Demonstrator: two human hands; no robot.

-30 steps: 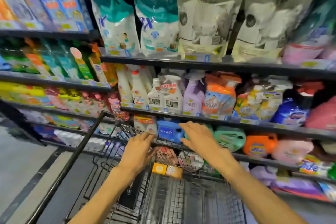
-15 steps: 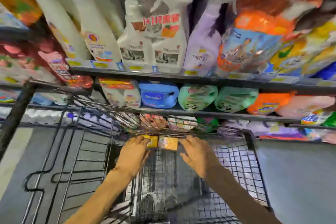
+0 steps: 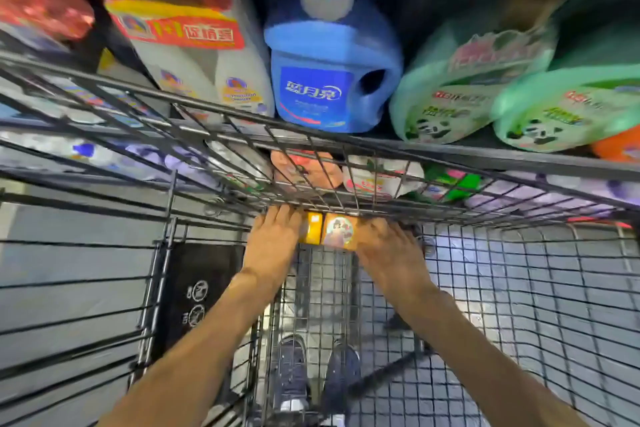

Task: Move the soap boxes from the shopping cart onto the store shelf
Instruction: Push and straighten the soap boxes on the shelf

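Note:
Two yellow-orange soap boxes (image 3: 329, 230) lie side by side on the wire floor of the shopping cart (image 3: 519, 288), against its far wall. My left hand (image 3: 275, 239) reaches down at their left side, fingers extended along the left box. My right hand (image 3: 388, 246) comes in at their right side, fingers laid against the right box with the round picture. Both hands flank the boxes; whether the fingers curl under them is hidden. The store shelf (image 3: 485, 152) runs just beyond the cart's front rim.
On the shelf stand a blue detergent jug (image 3: 329, 80), white twin-pack bottles (image 3: 194, 55) and green refill pouches (image 3: 485, 94). More packs (image 3: 377, 180) show through the cart's front wire wall. A black sign panel (image 3: 197, 291) hangs on the cart's left wall. My shoes (image 3: 311, 374) show below.
The camera has dipped lower and closer into the cart. Both hands dropped from the cart's front rim to either side of the soap boxes on the cart floor.

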